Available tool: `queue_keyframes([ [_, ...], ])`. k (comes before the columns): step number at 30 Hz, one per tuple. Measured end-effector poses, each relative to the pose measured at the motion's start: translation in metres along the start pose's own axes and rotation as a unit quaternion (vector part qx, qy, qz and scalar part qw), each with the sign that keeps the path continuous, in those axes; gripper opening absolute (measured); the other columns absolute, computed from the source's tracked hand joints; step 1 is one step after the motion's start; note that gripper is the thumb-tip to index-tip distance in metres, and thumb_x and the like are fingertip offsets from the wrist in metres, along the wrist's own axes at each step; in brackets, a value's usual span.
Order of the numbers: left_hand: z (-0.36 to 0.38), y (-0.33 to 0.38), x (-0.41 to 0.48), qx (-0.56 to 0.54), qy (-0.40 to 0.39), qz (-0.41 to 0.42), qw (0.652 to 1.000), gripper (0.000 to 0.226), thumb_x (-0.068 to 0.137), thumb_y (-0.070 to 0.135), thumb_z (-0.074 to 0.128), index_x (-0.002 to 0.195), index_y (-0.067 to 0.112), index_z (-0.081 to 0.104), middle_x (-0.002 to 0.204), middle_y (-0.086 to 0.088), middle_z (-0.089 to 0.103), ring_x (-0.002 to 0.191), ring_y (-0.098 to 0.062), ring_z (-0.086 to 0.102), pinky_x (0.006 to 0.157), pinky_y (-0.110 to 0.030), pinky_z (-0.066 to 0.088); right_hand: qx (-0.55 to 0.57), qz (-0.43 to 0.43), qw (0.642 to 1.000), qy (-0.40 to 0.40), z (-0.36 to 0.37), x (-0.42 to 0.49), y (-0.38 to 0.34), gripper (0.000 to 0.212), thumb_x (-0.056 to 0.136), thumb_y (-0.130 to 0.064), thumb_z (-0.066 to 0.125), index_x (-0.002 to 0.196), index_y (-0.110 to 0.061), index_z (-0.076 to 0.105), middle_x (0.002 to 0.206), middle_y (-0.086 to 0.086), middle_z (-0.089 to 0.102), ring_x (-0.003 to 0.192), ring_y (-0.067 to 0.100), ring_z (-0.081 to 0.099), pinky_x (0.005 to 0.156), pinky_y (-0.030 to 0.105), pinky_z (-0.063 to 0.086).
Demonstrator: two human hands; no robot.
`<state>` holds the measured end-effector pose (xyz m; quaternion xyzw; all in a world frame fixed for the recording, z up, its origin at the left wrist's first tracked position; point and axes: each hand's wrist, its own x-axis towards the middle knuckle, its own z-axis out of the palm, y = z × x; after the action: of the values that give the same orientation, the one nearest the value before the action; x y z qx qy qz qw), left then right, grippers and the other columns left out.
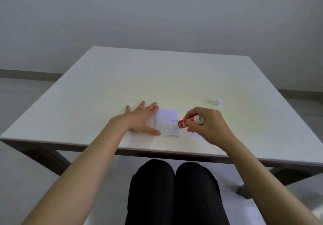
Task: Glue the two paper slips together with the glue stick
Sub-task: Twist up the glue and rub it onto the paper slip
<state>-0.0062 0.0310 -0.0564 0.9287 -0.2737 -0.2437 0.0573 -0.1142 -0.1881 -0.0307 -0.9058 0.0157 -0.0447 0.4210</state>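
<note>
A white paper slip (167, 120) with faint blue print lies flat near the table's front edge. My left hand (141, 119) rests flat and spread on the table, its fingertips and thumb pinning the slip's left side. My right hand (208, 126) grips a red-and-white glue stick (187, 122), uncapped, tilted down to the left with its tip against the slip's right edge. A second pale slip (188, 110) is barely visible on the table behind my right hand, mostly hidden by it.
The white table (157, 78) stretches far behind the slips. The glue stick's white cap (218, 101) stands at the right, beyond my right hand. My dark-clad knees (173, 189) sit below the front edge.
</note>
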Motion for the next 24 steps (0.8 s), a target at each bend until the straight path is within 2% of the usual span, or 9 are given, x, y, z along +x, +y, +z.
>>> queue_keyframes([
  [2, 0.001, -0.001, 0.000, -0.001, 0.002, 0.000, 1.000, 0.108, 0.074, 0.068, 0.055, 0.149, 0.029, -0.011, 0.157, 0.019, -0.020, 0.145, -0.017, -0.021, 0.112, -0.064, -0.008, -0.003, 0.001, 1.000, -0.029, -0.004, -0.003, 0.000, 0.009, 0.077, -0.015, 0.063, 0.079, -0.023, 0.068, 0.065, -0.001, 0.073, 0.060, 0.011, 0.071, 0.059, 0.037, 0.058],
  [4, 0.002, -0.002, 0.002, -0.002, 0.002, 0.004, 1.000, 0.107, 0.074, 0.068, 0.055, 0.149, 0.029, -0.011, 0.157, 0.019, -0.021, 0.145, -0.017, -0.021, 0.112, -0.065, -0.008, 0.000, 0.013, 1.000, -0.016, -0.010, 0.000, 0.002, 0.007, 0.077, -0.014, 0.064, 0.080, -0.018, 0.068, 0.066, 0.000, 0.072, 0.057, 0.006, 0.070, 0.057, 0.034, 0.057],
  [8, 0.004, -0.004, 0.004, 0.002, 0.000, 0.005, 1.000, 0.107, 0.074, 0.070, 0.053, 0.148, 0.029, -0.013, 0.156, 0.019, -0.022, 0.144, -0.018, -0.024, 0.111, -0.065, -0.011, 0.016, -0.002, 0.998, 0.066, -0.006, 0.013, -0.006, 0.010, 0.080, -0.017, 0.063, 0.087, -0.012, 0.068, 0.071, 0.004, 0.073, 0.067, 0.019, 0.072, 0.059, 0.032, 0.054],
  [12, 0.008, -0.006, 0.006, -0.001, 0.008, 0.007, 1.000, 0.109, 0.073, 0.071, 0.051, 0.147, 0.029, -0.017, 0.156, 0.018, -0.024, 0.144, -0.018, -0.026, 0.109, -0.064, -0.014, 0.062, -0.011, 0.998, -0.025, 0.024, 0.024, -0.021, 0.008, 0.076, -0.017, 0.062, 0.082, -0.015, 0.068, 0.058, -0.008, 0.069, 0.057, 0.007, 0.071, 0.058, 0.029, 0.057],
  [15, 0.008, -0.010, 0.005, -0.003, 0.006, 0.015, 1.000, 0.108, 0.073, 0.072, 0.050, 0.147, 0.030, -0.017, 0.155, 0.018, -0.024, 0.143, -0.018, -0.027, 0.109, -0.064, -0.016, 0.078, 0.013, 0.997, 0.018, 0.027, 0.038, -0.019, 0.010, 0.081, -0.010, 0.061, 0.087, -0.007, 0.068, 0.061, -0.002, 0.068, 0.061, 0.018, 0.072, 0.062, 0.027, 0.058],
  [17, 0.008, -0.010, 0.005, -0.006, 0.002, 0.017, 1.000, 0.108, 0.074, 0.072, 0.050, 0.147, 0.031, -0.017, 0.155, 0.018, -0.025, 0.143, -0.018, -0.028, 0.109, -0.063, -0.017, 0.086, 0.024, 0.994, 0.056, 0.026, 0.041, -0.017, 0.012, 0.083, -0.007, 0.059, 0.092, -0.004, 0.068, 0.074, 0.010, 0.072, 0.070, 0.025, 0.073, 0.068, 0.033, 0.059],
  [19, 0.010, -0.010, 0.006, -0.007, 0.002, 0.018, 1.000, 0.108, 0.074, 0.072, 0.050, 0.147, 0.031, -0.018, 0.155, 0.018, -0.025, 0.142, -0.017, -0.029, 0.109, -0.062, -0.018, 0.043, 0.004, 0.998, 0.041, 0.026, 0.036, -0.015, 0.013, 0.083, -0.010, 0.060, 0.093, -0.008, 0.068, 0.082, 0.013, 0.074, 0.074, 0.028, 0.071, 0.069, 0.034, 0.057],
  [22, 0.010, -0.009, 0.007, -0.006, 0.003, 0.015, 1.000, 0.109, 0.074, 0.072, 0.050, 0.146, 0.030, -0.019, 0.155, 0.018, -0.026, 0.142, -0.017, -0.029, 0.110, -0.062, -0.018, 0.006, -0.008, 1.000, -0.023, 0.022, 0.022, -0.009, 0.010, 0.081, -0.014, 0.062, 0.087, -0.019, 0.069, 0.076, 0.007, 0.075, 0.068, 0.017, 0.073, 0.061, 0.032, 0.055],
  [24, 0.010, -0.009, 0.006, -0.015, 0.003, 0.016, 1.000, 0.108, 0.074, 0.070, 0.051, 0.147, 0.030, -0.019, 0.155, 0.019, -0.026, 0.142, -0.016, -0.029, 0.110, -0.061, -0.019, 0.023, 0.013, 1.000, 0.002, 0.012, 0.021, -0.002, 0.010, 0.082, -0.011, 0.062, 0.086, -0.017, 0.068, 0.075, 0.008, 0.075, 0.062, 0.009, 0.072, 0.059, 0.027, 0.056],
])
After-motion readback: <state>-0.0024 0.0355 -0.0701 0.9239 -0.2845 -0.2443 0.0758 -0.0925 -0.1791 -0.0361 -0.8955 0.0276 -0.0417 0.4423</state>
